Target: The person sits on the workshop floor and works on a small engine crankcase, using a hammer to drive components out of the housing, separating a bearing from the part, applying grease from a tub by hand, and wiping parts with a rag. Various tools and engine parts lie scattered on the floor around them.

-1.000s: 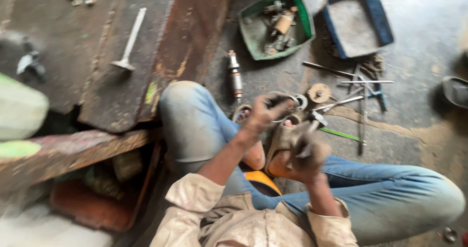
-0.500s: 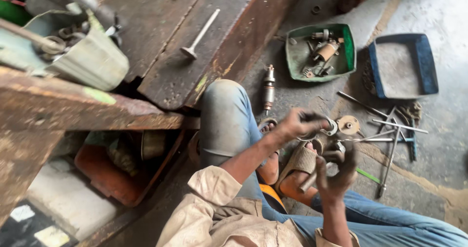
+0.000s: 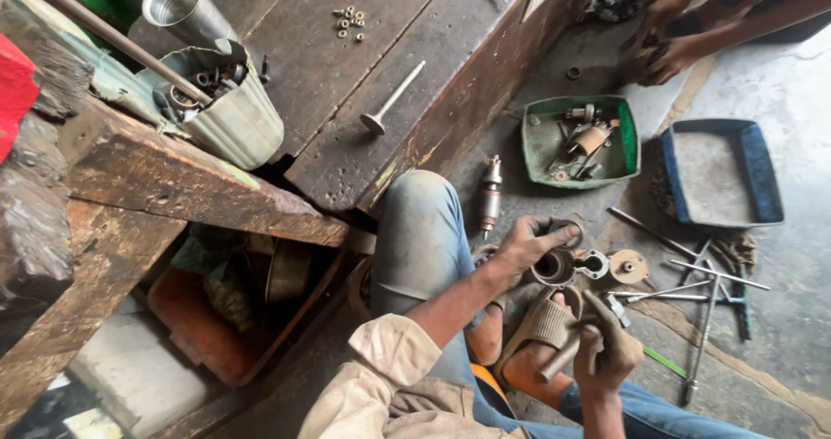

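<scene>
My left hand grips the rim of a round metal housing that rests on the floor by my sandalled foot. A little nearer to me, my right hand is closed around a short metal rod-like tool, held above the sandal and apart from the housing. A shiny flanged part and a round disc lie just right of the housing.
A green tray of parts and a blue tray sit on the floor beyond, with an armature and long tools. The wooden bench holds a valve, nuts and tins. Another person's hands work at the top right.
My right hand has drawn back toward me with the tool, away from the housing. My left hand stays on the housing. The view has swung to take in more of the bench.
</scene>
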